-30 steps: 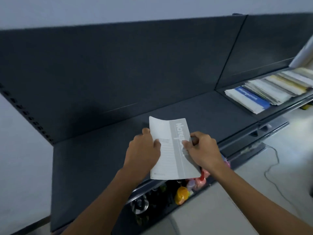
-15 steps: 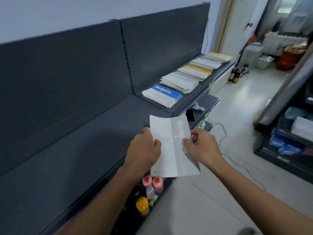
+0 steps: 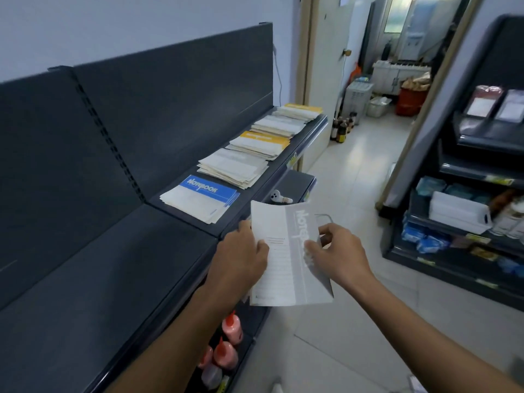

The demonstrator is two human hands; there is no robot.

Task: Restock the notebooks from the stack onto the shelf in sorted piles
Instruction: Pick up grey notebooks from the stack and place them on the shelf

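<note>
Both hands hold one grey notebook (image 3: 286,268) in the air, just off the front edge of the dark shelf (image 3: 113,279).

The left hand (image 3: 241,262) grips the notebook's left edge, thumb curled over the white part of the cover. The right hand (image 3: 340,256) pinches the grey band on the right side, thumb on top. The notebook faces up, its top corner slightly curled. On the next shelf bay (image 3: 272,180), ahead and slightly higher, five piles lie in a row: a blue-banded pile (image 3: 198,198) nearest, then a white pile (image 3: 232,167), a yellow-banded pile (image 3: 261,144), a pale pile (image 3: 279,126) and a far yellow-topped pile (image 3: 300,110). Pink bottles (image 3: 226,353) stand on a lower level under the hands. A second rack (image 3: 482,165) with packaged goods stands across the tiled aisle.
</note>
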